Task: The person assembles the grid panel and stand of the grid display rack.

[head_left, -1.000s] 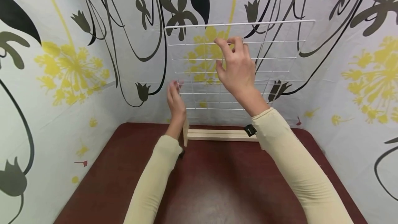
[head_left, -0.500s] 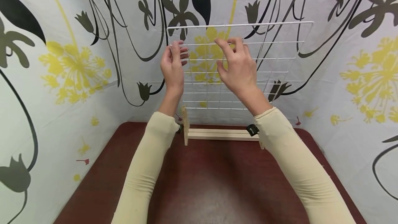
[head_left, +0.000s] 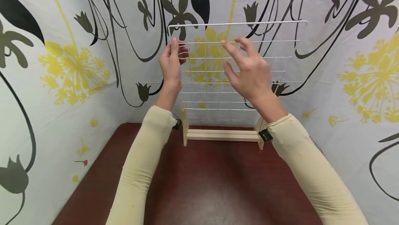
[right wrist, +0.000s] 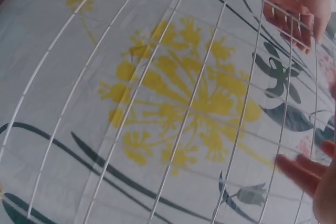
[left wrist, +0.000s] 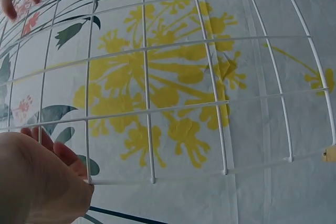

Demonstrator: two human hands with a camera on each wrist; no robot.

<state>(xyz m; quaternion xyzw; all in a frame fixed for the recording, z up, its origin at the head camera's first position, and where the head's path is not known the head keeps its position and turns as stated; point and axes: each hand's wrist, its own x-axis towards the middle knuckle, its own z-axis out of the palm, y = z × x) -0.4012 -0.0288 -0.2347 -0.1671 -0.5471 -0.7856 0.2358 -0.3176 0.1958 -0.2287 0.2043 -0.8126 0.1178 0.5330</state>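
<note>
Light was bright, even and soft in all three views, with no hard shadows on the patterned backdrop. The dark red table (head_left: 199, 183) carried a broad, dull sheen near the bottom middle of the head view. That view bowed at its edges, so the backdrop curved inward. The right hand (head_left: 249, 70) was smeared by motion blur; its fingertips (right wrist: 302, 174) were also soft in the right wrist view. The white wire grid (left wrist: 210, 103) stayed sharp but bent near the frame edges.

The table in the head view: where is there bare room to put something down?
The brown table is bare between the two sleeves, in front of the wooden stand. More bare room lies at its front left edge. The back is crowded: the stand, the white wire grid, the left hand on it, the right hand before it.
</note>
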